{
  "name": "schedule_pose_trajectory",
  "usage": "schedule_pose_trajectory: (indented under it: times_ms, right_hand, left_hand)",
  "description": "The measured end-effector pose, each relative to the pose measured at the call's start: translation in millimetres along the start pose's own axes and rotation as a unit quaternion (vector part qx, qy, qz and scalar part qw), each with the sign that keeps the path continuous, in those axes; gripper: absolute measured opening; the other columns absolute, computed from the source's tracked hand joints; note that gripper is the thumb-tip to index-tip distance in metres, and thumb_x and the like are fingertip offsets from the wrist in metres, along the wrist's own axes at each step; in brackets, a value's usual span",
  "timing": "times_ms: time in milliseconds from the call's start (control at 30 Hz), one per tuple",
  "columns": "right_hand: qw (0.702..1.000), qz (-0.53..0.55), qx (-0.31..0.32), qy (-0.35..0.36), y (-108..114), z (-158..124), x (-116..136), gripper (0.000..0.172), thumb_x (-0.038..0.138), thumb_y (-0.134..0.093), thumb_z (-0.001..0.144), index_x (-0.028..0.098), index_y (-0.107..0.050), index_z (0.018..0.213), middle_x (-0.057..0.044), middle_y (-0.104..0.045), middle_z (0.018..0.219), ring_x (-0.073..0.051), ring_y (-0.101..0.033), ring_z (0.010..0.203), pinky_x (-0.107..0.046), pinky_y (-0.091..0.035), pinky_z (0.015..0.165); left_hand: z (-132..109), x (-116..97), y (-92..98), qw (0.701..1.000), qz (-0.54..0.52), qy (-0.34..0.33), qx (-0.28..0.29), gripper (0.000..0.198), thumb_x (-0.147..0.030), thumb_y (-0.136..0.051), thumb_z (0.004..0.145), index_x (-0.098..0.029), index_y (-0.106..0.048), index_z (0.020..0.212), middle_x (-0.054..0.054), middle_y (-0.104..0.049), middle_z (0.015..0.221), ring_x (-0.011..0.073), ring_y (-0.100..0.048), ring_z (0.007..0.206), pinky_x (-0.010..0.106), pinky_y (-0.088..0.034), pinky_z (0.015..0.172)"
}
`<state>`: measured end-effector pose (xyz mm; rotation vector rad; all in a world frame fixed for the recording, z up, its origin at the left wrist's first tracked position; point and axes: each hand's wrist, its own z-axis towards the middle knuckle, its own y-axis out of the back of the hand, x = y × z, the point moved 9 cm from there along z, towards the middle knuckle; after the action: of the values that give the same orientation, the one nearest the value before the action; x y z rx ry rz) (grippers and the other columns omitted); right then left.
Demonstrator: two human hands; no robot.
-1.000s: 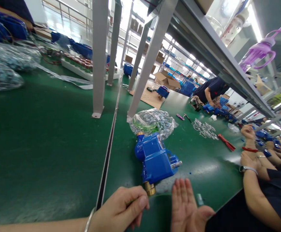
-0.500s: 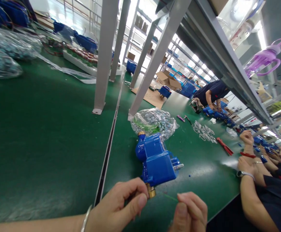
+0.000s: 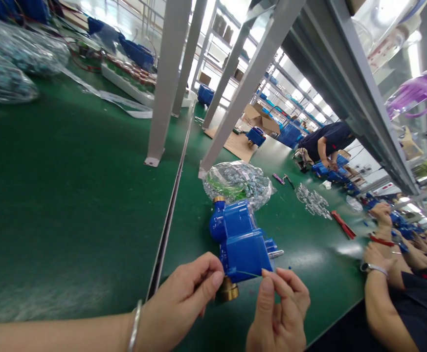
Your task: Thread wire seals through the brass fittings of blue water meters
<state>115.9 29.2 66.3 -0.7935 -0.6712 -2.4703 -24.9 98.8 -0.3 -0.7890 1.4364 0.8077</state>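
Observation:
A blue meter-like device with brass threaded ends lies on the green table. My left hand is beside its lower brass end, thumb and forefinger pinched together; what they hold is too small to make out. My right hand pinches a thin green wire between thumb and forefinger, at the device's lower right corner. The wire stretches leftward across the lower edge of the blue body, towards my left fingertips.
Behind the device lies a clear bag of small parts. Metal posts rise from the table beside a dark slot. Red-handled pliers and a pile of wire seals lie right. Co-workers' arms rest at the right edge.
My right hand has moved up and slightly left, bringing the green wire in front of the device's lower edge. My left hand has risen slightly. The camera view has shifted a little.

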Motion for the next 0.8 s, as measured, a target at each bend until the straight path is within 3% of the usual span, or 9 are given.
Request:
schedule_pose_trajectory:
  times_ms: [367, 567, 800]
  right_hand:
    - [1.0, -0.005, -0.013, 0.004, 0.5, 1.5, 1.0, 0.015, 0.025, -0.056, 0.088, 0.014, -0.066, 0.09, -0.008, -0.052, 0.101, -0.015, -0.052, 0.094, -0.028, -0.041, 0.077]
    - [0.999, 0.0, -0.02, -0.044, 4.4, -2.7, -7.4, 0.015, 0.028, -0.056, 0.088, 0.016, -0.066, 0.091, -0.007, -0.051, 0.107, -0.014, -0.053, 0.09, -0.027, -0.041, 0.07]
    - [0.999, 0.003, -0.018, -0.045, 3.4, -3.4, -8.1, 0.019, 0.03, -0.055, 0.088, 0.014, -0.066, 0.091, -0.009, -0.052, 0.103, -0.016, -0.054, 0.09, -0.029, -0.042, 0.072]
  left_hand:
    - [-0.4, 2.3, 2.1, 1.0, 0.011, 0.0, -0.003, 0.038, -0.051, -0.04, 0.093, -0.016, -0.053, 0.087, -0.003, -0.051, 0.066, 0.0094, -0.049, 0.054, 0.018, -0.038, 0.049]
    - [-1.0, 2.6, -0.1, 1.0, 0.004, 0.009, 0.001, 0.039, -0.052, -0.04, 0.092, -0.015, -0.053, 0.087, -0.003, -0.05, 0.064, 0.0097, -0.048, 0.053, 0.018, -0.037, 0.048]
    - [0.6, 2.6, 0.0, 1.0, 0.0, 0.007, 0.0, 0.037, -0.05, -0.04, 0.093, -0.016, -0.053, 0.086, -0.003, -0.049, 0.065, 0.0091, -0.047, 0.053, 0.018, -0.037, 0.049]
